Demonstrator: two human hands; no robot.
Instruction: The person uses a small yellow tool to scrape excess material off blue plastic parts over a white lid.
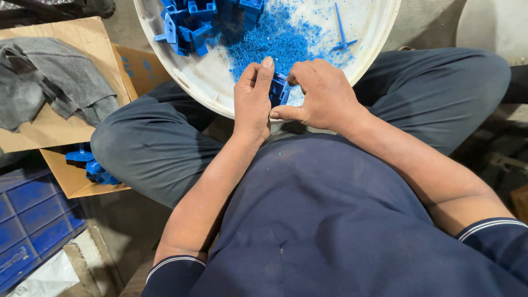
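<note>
I see my left hand (252, 102) and right hand (322, 96) both closed around one small blue plastic part (279, 89) (mostly hidden), over the near rim of the white basin (209, 82), beyond it blue shavings (275, 38), blue parts pile (192, 22).

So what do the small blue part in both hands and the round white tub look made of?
Small blue part: looks like moulded plastic, matte, with blue shavings lying nearby. Round white tub: probably plastic too, smooth but scuffed and stained. Left hand and right hand grip the part.
</note>
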